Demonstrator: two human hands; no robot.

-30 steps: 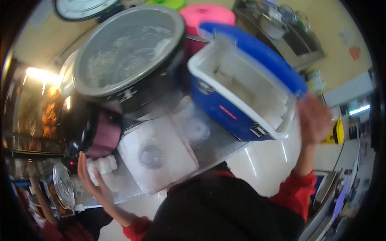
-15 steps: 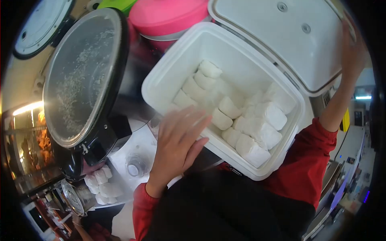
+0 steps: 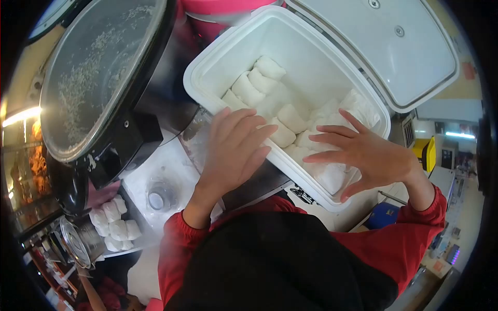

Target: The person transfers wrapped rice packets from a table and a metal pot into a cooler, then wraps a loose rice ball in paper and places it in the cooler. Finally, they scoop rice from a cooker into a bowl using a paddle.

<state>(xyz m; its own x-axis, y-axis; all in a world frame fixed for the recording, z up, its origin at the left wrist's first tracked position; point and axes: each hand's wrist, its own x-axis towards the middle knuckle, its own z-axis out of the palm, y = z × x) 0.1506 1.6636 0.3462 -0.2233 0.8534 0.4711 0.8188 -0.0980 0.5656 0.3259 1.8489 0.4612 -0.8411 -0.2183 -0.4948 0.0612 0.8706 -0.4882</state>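
A white cooler box (image 3: pixel 207 67) stands open, its lid (image 3: pixel 394 57) tilted back at the upper right. Inside lie several white wrapped bundles (image 3: pixel 270 78) along the left side and more on the right. My left hand (image 3: pixel 232 150) is over the cooler's near left rim, fingers spread, holding nothing. Above the bundles on the right hovers my right hand (image 3: pixel 363 158), its fingers apart and empty; whether it touches a bundle cannot be made out.
A large black cooker with a steamy glass lid (image 3: pixel 98 72) is at the left. Below it are a tray of white bundles (image 3: pixel 115 223), a clear bottle (image 3: pixel 158 198) and a metal-lidded container (image 3: pixel 78 241). Another person's arm (image 3: pixel 92 291) shows at the lower left.
My right hand has left the cooler's lid and come down over the bundles on the right. The lid stays open. The view has shifted, and my left hand remains near the rim.
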